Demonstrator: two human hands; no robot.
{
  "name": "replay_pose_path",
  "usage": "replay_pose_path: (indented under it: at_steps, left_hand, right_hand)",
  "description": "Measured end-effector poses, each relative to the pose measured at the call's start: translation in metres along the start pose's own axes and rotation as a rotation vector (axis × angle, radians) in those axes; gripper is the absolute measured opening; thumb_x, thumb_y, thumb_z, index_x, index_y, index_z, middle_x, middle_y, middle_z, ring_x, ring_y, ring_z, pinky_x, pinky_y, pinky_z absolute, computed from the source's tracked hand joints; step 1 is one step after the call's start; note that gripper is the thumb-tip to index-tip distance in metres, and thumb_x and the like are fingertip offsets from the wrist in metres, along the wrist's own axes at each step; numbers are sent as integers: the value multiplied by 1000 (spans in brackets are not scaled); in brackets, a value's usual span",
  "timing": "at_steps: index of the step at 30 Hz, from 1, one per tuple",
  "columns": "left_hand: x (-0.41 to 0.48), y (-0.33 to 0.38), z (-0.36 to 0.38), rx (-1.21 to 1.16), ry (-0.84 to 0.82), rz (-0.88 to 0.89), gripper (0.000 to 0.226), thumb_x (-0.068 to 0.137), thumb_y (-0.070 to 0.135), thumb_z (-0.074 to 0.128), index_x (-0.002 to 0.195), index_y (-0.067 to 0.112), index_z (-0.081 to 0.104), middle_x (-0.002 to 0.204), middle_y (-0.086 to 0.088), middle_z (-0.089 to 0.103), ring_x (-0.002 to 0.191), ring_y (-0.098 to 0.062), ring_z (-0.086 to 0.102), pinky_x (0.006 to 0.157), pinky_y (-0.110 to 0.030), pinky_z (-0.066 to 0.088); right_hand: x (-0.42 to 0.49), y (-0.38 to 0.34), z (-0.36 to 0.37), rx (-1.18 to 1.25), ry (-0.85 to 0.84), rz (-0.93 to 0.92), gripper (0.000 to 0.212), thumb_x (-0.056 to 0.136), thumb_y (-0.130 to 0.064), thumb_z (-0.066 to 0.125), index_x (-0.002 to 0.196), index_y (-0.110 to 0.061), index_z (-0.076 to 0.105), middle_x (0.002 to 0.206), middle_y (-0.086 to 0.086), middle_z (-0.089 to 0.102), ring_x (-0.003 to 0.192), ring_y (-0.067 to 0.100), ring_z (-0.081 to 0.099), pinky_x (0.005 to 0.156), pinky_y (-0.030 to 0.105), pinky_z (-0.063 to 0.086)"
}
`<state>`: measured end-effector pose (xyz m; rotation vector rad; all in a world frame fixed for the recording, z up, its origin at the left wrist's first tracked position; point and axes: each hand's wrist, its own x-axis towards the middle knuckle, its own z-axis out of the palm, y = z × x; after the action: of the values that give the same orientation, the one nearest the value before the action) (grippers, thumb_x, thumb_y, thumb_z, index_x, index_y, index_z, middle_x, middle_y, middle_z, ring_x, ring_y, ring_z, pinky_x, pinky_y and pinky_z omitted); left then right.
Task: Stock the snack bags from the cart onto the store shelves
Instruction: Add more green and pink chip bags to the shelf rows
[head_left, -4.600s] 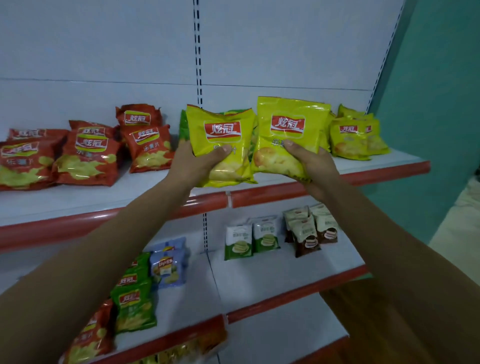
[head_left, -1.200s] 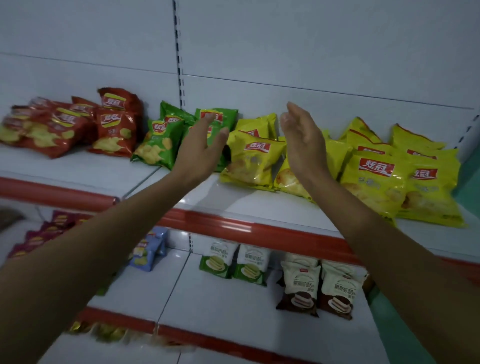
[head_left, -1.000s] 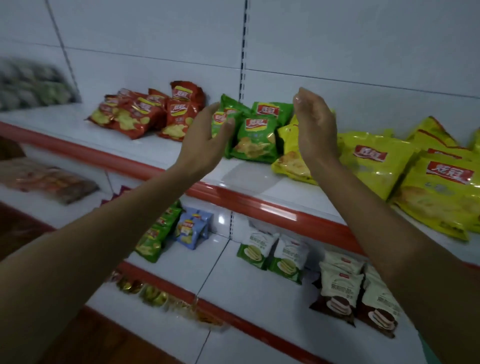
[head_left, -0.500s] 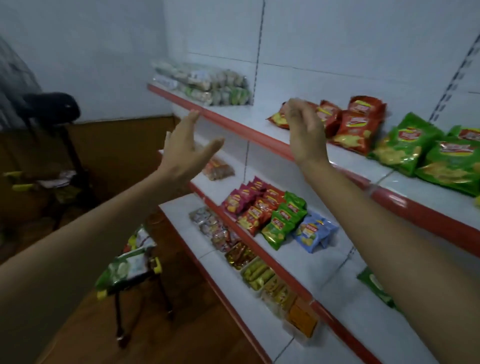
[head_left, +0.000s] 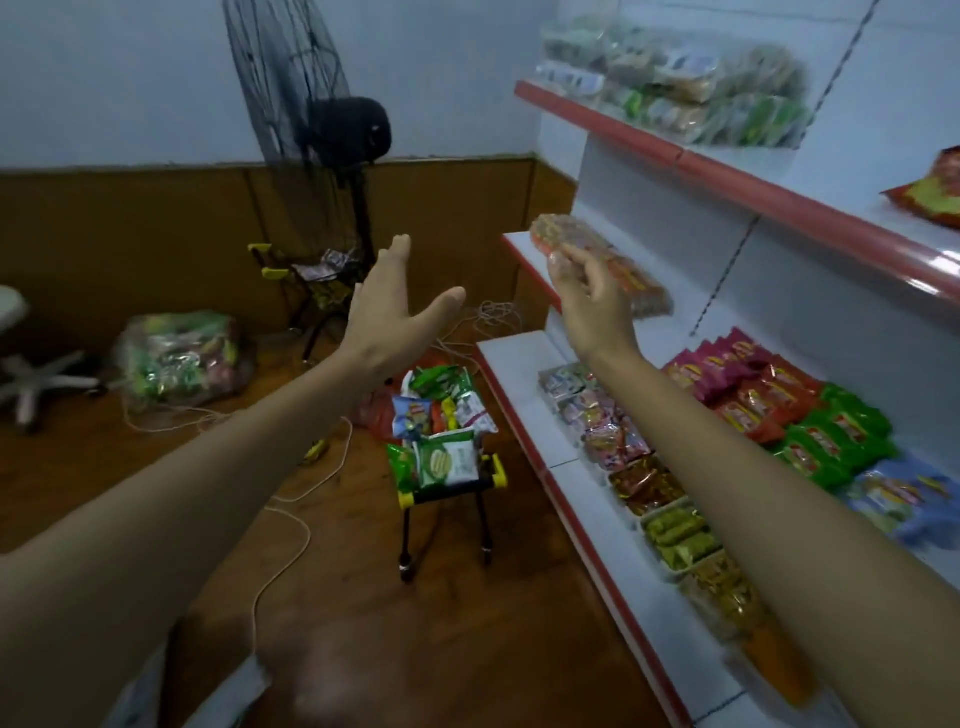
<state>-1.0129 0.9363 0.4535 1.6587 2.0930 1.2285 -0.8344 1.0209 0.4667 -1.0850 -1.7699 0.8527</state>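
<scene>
A small black cart (head_left: 448, 486) with yellow corners stands on the wooden floor, loaded with several snack bags (head_left: 442, 415) in green, white and blue. My left hand (head_left: 387, 317) hangs in the air above and left of the cart, fingers straight, thumb spread, holding nothing. My right hand (head_left: 592, 301) is raised in front of the shelf end, fingers loosely bent and empty. White store shelves (head_left: 727, 171) with red edges run along the right, stocked with pink, red, green and blue snack bags (head_left: 789, 410).
A black standing fan (head_left: 317, 119) stands by the back wall. A clear sack of snacks (head_left: 182, 358) lies on the floor at left, beside a white chair base (head_left: 36, 379). White cords (head_left: 291, 499) trail over the floor by the cart. A second cart (head_left: 311, 280) stands behind.
The view has swung left, from the yellow and green bags on the shelf to the cart on the floor. Both hands let go of the yellow bags and stay raised and empty.
</scene>
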Motion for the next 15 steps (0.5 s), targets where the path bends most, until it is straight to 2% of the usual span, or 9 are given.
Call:
replay_pose_path:
  at_steps: [5,10,12,15]
  left_hand:
    - [20,-70,10,15,-40,-121,90,86,62,47,152,15,6,160,-4,8,147,-22,7,118,-50,12]
    - [60,-125,36,31,-93,-197,92,85,62,49,151,14,8,160,-5,10,147,-22,9,119,-47,14]
    - [77,-148,50,35,-116,-246,94,82,64,48,151,14,9,160,-5,11,147,-22,11,118,-48,16]
    - [100,-187,68,39,-146,-324,86,89,55,51,151,14,9,160,-5,10,147,-23,12,118,-46,17]
  right_hand:
    - [22,45,58,-6,-123,116,48,99,-40,43,140,-16,43,142,1,47,130,14,44,95,20,34]
    - [62,112,104,-26,-149,219,47,99,-38,43,139,-13,45,141,5,48,130,19,44,97,24,35]
    - [82,141,125,-13,-171,298,48,99,-38,44,138,-11,46,140,7,50,128,19,46,98,25,35]
    - [103,179,155,0,-208,423,47,99,-37,44,136,-8,48,135,8,54,124,19,49,95,23,36]
